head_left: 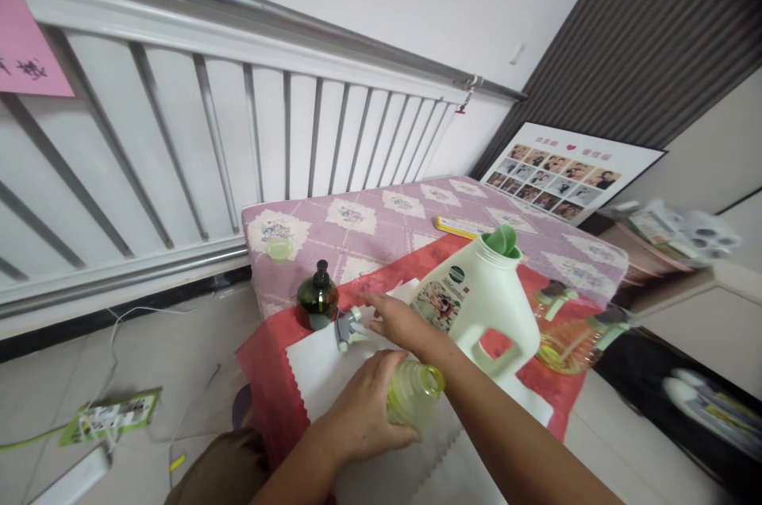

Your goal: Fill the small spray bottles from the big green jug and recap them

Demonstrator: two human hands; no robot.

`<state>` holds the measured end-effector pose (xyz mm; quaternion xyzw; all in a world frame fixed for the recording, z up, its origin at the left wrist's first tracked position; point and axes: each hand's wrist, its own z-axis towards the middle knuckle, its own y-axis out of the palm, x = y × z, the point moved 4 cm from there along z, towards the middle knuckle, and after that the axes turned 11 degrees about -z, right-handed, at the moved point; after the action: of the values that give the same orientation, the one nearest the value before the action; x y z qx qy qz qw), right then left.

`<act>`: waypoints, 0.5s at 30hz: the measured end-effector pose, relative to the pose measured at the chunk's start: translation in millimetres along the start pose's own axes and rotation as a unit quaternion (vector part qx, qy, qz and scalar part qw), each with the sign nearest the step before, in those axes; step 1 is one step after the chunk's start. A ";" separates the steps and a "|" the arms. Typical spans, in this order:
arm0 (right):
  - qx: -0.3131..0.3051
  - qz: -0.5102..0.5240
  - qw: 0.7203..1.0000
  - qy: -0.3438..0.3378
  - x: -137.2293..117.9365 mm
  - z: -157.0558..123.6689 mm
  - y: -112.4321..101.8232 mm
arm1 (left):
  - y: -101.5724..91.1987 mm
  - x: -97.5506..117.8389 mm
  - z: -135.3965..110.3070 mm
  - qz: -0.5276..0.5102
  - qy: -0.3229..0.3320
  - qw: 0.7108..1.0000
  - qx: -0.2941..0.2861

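My left hand (363, 414) is wrapped round a small clear yellow-green bottle (417, 392), which lies tilted with its open mouth pointing right, over a white cloth (315, 366). My right hand (396, 322) reaches across above it with its fingers stretched out. Its fingertips are at a grey-white spray trigger head (348, 326) lying on the cloth. A large white detergent jug (485, 302) with a green spout and no cap stands just right of my right hand. A small dark green bottle (317, 300) stands left of the spray head.
The low table has a purple patterned cover (369, 223) and a red cloth (267, 362). On it are a pale green cap (279, 250), a yellow flat item (461, 227) and a clear oil bottle (565, 338). White railing stands behind. Cables and a leaflet (110, 415) lie on the floor.
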<state>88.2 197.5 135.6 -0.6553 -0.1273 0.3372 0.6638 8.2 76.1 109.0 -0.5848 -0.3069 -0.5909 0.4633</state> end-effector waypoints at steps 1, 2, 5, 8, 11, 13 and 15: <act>0.010 0.009 1.000 0.005 -0.6 -5.0 -5.6 | -0.4 -0.9 0.2 0.001 -0.001 1.000 0.004; 0.023 0.016 1.000 0.012 -1.4 -11.7 -12.4 | -0.7 -1.7 0.3 0.001 0.000 1.000 0.008; 0.078 0.027 0.995 0.051 -5.9 -45.1 -36.3 | 0.3 -3.6 -0.2 0.001 0.001 1.000 0.021; 0.130 0.022 0.987 0.088 -12.5 -96.4 -59.3 | 2.8 -6.0 -1.8 -0.003 -0.006 1.000 0.031; 0.231 0.019 0.959 0.161 -8.1 -152.5 -82.3 | 4.7 -10.0 -3.7 -0.006 -0.019 0.999 0.043; 0.322 0.036 0.915 0.238 5.6 -182.8 -96.3 | 5.1 -12.7 -4.5 -0.005 -0.016 0.998 0.054; 0.390 0.098 0.864 0.303 24.5 -199.8 -104.6 | 4.5 -15.1 -4.7 -0.005 -0.007 0.997 0.074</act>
<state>257.7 64.9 207.2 -0.4217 0.2868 0.2078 0.8347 8.6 73.0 92.9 -0.5513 -0.3562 -0.5651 0.5000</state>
